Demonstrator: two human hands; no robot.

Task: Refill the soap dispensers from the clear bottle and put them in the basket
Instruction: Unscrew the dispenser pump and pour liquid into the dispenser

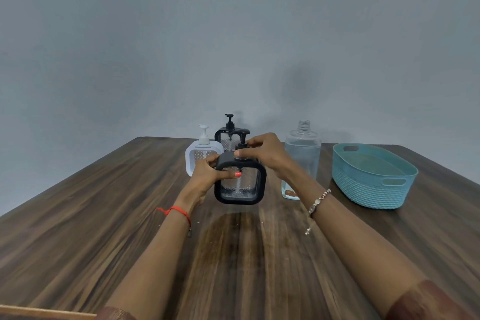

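Grey-blue wall [233, 34] rises behind a dark wood-grain counter [104, 228], and at the centre of the frame a black-framed dispenser [240, 184] is held between both hands. The left hand [207, 174] grips its upper left corner, thumb laid across the clear front. The right hand [267, 153] curls over the top, fingers pinching the collar at the base of the pump [242, 138]. Whether the base rests on the counter is unclear. Just behind stand 2 more dispensers, a white one [202, 153] and a second black one [228, 135]. The clear bottle [302, 153], uncapped, stands right of centre, with the teal basket [368, 189] beyond it at the right. This looks like unscrewing the pump. It would go best with the body clamped firm and upright, twisting the collar rather than the nozzle head, then drawing the tube straight up.
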